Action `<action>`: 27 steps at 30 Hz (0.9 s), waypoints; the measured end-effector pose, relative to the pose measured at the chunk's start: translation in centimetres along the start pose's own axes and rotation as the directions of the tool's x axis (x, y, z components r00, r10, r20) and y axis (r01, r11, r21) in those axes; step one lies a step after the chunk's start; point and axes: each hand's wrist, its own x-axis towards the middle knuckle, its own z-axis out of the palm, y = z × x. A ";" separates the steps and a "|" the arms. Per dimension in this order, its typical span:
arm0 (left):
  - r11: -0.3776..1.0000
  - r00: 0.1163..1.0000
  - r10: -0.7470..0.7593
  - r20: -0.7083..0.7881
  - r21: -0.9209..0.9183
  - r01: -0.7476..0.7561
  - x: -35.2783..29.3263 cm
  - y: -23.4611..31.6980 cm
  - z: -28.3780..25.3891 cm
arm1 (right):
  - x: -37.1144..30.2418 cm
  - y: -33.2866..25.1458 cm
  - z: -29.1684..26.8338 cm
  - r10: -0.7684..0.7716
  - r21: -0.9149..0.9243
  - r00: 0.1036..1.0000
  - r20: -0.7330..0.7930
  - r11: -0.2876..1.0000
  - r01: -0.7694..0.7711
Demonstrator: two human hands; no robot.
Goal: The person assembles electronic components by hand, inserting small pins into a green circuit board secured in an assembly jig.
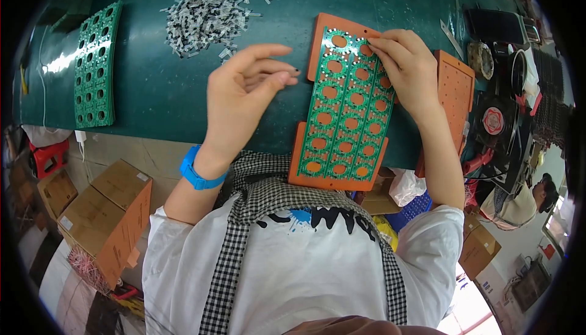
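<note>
A green circuit board panel [334, 93] with rows of round holes lies on an orange tray [318, 179] at the table's near edge. Thumb and fingertips of my right hand [408, 66] pinch together at the panel's upper right; what they hold, if anything, is hidden. My left hand [247, 91] is above the table, left of the panel and apart from it. Its thumb meets the curled fingers, the index finger reaches out, and a tiny dark spot shows at the tips. Beyond it lies a heap of small clear parts with dark ends [207, 14].
A stack of similar green panels [97, 66] is at the table's left. On the right are another orange tray [455, 91], a metal blade-like tool [452, 37] and a roll of tape [481, 60]. Cardboard boxes [101, 204] stand below left. Another person [516, 204] sits far right.
</note>
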 end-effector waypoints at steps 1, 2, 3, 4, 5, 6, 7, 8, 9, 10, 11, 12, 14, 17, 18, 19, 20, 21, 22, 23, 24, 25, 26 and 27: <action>1.000 1.000 0.001 -0.003 0.002 -0.001 -0.1 0.1 0.3 | -0.1 -0.3 -0.1 0.005 -0.025 1.000 0.006 1.000 -0.005; 0.998 0.999 -0.038 0.036 -0.057 0.040 -0.2 0.3 0.8 | 0.0 -0.8 -0.3 0.002 -0.023 1.000 0.004 1.000 -0.002; 0.990 0.994 -0.074 0.077 -0.113 0.083 -0.4 0.4 1.2 | 0.3 -1.7 -0.7 -0.011 -0.083 1.000 0.001 0.996 0.011; 0.990 0.990 -0.102 0.093 -0.085 0.110 -0.5 0.5 1.6 | 0.3 -2.6 -1.0 -0.021 -0.147 1.000 -0.002 0.989 0.021; 0.990 0.991 -0.100 0.094 -0.085 0.108 -0.6 0.5 1.9 | -0.1 -3.5 -1.2 0.024 0.000 0.999 0.047 1.000 -0.024; 0.989 0.990 -0.094 0.103 -0.103 0.104 -0.7 0.3 2.3 | -0.3 -4.3 -1.1 0.034 0.192 0.997 0.076 0.980 -0.048; 0.987 0.989 -0.088 0.116 -0.122 0.102 -0.8 0.1 2.6 | -0.5 -5.0 -1.0 0.042 0.374 0.994 0.105 0.924 -0.079; 0.984 0.989 -0.078 0.124 -0.149 0.096 -0.8 -0.1 3.0 | -0.8 -5.5 -0.7 0.070 0.450 0.988 0.140 0.884 -0.126; 0.984 0.989 -0.078 0.127 -0.148 0.097 -0.9 0.0 3.2 | -1.2 -6.0 -0.4 0.096 0.513 0.984 0.149 0.843 -0.160; 0.978 0.979 -0.098 0.176 -0.163 0.127 -0.9 0.3 3.4 | -1.6 -5.8 -0.1 0.048 0.515 0.992 0.114 0.852 -0.100; 0.972 0.967 -0.116 0.225 -0.176 0.158 -1.0 0.4 3.5 | -1.8 -5.7 0.0 -0.001 0.514 0.997 0.079 0.857 -0.040; 0.968 0.962 -0.125 0.242 -0.181 0.172 -1.0 0.4 3.6 | -1.8 -5.6 -0.1 0.000 0.513 0.997 0.078 0.857 -0.041; 0.963 0.946 -0.151 0.288 -0.175 0.207 -0.9 0.3 3.3 | -1.7 -5.3 -0.4 -0.051 0.556 0.991 0.125 0.831 -0.027; 0.978 0.986 -0.027 0.166 0.207 -0.008 -0.6 0.9 2.2 | -1.5 -3.4 -1.2 0.098 0.464 0.985 0.141 0.873 -0.153; 0.796 0.980 0.185 0.068 0.575 -0.190 -0.5 1.0 1.6 | -1.1 -1.8 -1.7 0.153 0.411 0.979 0.133 0.891 -0.195; 0.512 0.882 0.462 0.089 0.786 -0.348 0.3 0.4 0.3 | -0.8 0.1 -2.1 0.209 0.357 0.971 0.119 0.903 -0.238; 0.285 0.863 0.491 0.121 0.913 -0.290 0.8 0.8 -1.0 | -0.8 1.8 -2.2 0.192 0.316 0.973 0.127 0.922 -0.223; 0.250 0.876 0.471 0.106 0.936 -0.248 1.0 0.8 -1.9 | -0.9 3.0 -2.4 0.176 0.275 0.975 0.136 0.939 -0.208; 0.271 0.882 0.460 0.098 0.931 -0.245 1.1 0.8 -2.7 | -1.0 3.6 -2.2 0.185 0.323 0.966 0.181 0.917 -0.236; 0.293 0.889 0.449 0.092 0.925 -0.244 1.3 0.7 -3.1 | -0.9 3.9 -2.1 0.184 0.323 0.966 0.180 0.917 -0.235; 0.292 0.888 0.450 0.093 0.924 -0.245 1.5 0.8 -3.0 | -1.0 4.1 -2.1 0.151 0.302 0.971 0.187 0.931 -0.203; 0.308 0.908 0.413 0.070 0.927 -0.212 1.5 0.9 -3.0 | -0.8 4.2 -2.0 0.113 0.284 0.974 0.199 0.944 -0.167; 0.323 0.926 0.375 0.048 0.929 -0.179 1.6 0.9 -3.1 | -0.7 4.2 -1.9 0.111 0.284 0.973 0.201 0.944 -0.166; 0.325 0.926 0.375 0.045 0.929 -0.177 1.7 0.8 -3.1 | -0.6 4.2 -1.8 0.101 0.280 0.974 0.203 0.947 -0.157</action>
